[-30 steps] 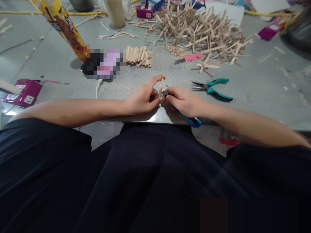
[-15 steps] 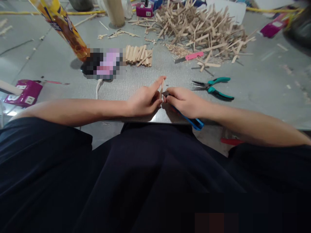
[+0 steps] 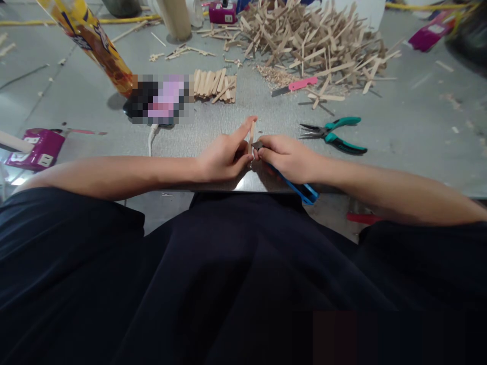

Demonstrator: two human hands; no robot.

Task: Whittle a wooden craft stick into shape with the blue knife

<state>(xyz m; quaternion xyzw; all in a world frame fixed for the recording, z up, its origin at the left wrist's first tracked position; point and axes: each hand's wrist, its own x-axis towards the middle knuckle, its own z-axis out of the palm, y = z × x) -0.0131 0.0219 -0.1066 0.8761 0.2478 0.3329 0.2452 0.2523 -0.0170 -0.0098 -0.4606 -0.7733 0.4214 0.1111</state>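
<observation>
Slightly shifted since the earlier frame are both hands, and more of the flat grey face of the cutter blade is exposed beside the wooden stick. Grey table: broad, with a faintly grained, metallic sheen. Dark garment: soft, folded cloth below the near edge. Stick pile: a loose, crisscrossed heap of flat, pale wood at the far side. Yellow pouch: glossy, long, slanting. Left hand: thumb and index finger narrowed on the stick, which stands nearly lengthwise between them, over the table near its front edge. Right hand: closed around the blue cutter, its angular blade aimed at the stick; whether the edge touches the wood is hard to tell at this scale. Pliers: teal handles spread, dark tapered jaws, to the right. Short-stick stack: pieces with rounded ends, laid side by side, a few askew. Pink-handled saw: slim, with a dark strip-like blade. Wood shavings: fine, curled crumbs beside the pile.
</observation>
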